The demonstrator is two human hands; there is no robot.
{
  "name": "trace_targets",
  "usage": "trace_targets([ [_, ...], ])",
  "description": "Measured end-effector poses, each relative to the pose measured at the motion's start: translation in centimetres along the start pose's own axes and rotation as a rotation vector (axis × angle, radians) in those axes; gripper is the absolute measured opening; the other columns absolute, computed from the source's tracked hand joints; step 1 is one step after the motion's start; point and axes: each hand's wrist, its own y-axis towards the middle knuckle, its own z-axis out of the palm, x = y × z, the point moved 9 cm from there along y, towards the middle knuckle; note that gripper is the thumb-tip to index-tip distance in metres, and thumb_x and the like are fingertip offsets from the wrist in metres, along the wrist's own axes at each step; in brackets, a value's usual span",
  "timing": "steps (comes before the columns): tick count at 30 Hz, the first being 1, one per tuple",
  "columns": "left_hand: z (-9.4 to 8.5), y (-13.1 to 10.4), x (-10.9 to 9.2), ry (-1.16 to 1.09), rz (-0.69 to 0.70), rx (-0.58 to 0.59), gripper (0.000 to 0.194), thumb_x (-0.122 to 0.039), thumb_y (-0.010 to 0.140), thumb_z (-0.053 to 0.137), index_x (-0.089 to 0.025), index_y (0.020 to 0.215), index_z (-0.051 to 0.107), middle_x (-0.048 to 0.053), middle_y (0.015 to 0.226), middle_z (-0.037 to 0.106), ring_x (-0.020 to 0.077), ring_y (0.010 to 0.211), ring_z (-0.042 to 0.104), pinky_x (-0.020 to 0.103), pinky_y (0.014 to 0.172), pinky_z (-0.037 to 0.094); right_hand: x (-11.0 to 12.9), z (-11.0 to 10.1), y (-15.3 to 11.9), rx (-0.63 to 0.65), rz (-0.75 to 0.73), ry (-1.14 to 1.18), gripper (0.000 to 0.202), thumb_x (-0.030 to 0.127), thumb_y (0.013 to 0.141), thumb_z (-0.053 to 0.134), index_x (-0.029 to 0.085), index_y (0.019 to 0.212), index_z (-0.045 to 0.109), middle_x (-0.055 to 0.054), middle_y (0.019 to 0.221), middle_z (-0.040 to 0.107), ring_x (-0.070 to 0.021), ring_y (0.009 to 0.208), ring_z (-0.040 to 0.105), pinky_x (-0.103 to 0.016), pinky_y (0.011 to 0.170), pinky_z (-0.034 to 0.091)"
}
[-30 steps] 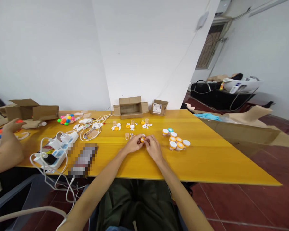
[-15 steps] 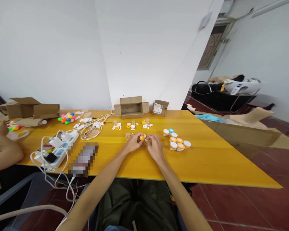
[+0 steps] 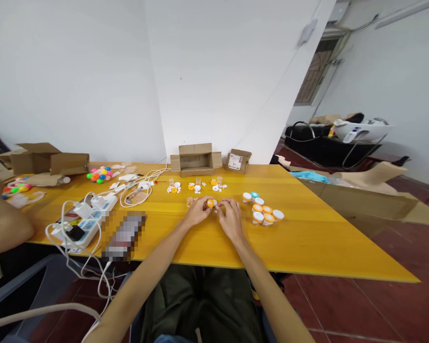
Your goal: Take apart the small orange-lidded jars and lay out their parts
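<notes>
My left hand [image 3: 199,212] pinches an orange lid [image 3: 210,203] with a white centre, held just above the table. My right hand [image 3: 229,214] is close on its right, thumb and fingertips drawn together near a small white part [image 3: 215,203]; what exactly they grip is too small to make out. A clear cup [image 3: 189,202] stands just left of the left hand. Behind the hands lie small groups of clear cups [image 3: 198,182], an orange ring [image 3: 213,183] and white pieces [image 3: 197,188]. Several jars with white, orange and teal lids [image 3: 267,209] stand to the right.
At the back stand an open cardboard box [image 3: 196,162] and a smaller one [image 3: 237,161]. A power strip [image 3: 89,224] with white cables and a phone [image 3: 124,237] lie on the left. Colourful balls [image 3: 99,175] sit further back. Another person's arm [image 3: 7,219] rests at far left.
The orange lid has turned slightly in my left hand, showing more of its face. Both hands stay almost in place. The other person's hand at far left has shifted.
</notes>
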Motion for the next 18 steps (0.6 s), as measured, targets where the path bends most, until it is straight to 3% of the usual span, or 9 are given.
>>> trace_targets([
  [5,0.6,-0.4,-1.1,0.065,0.063,0.08,0.042,-0.009,0.075,0.053,-0.018,0.113,0.067,0.0,0.081,0.067,0.0134,0.065,0.054,0.025,0.069,0.047,1.8,0.1,0.0,0.058,-0.085,0.029,0.017,0.021,0.089,0.05,0.027,0.094,0.065,-0.009,0.108,0.061,-0.0289,0.103,0.054,-0.048,0.094,0.044],
  [18,1.4,-0.8,-1.5,0.128,0.091,0.172,0.034,-0.009,0.071,0.05,-0.017,0.1,0.066,-0.004,0.066,0.057,0.013,0.062,0.049,0.023,0.065,0.042,2.1,0.1,0.0,0.058,-0.117,0.014,0.02,0.014,0.085,0.05,0.027,0.091,0.064,-0.008,0.11,0.061,-0.0278,0.101,0.056,-0.048,0.093,0.047],
])
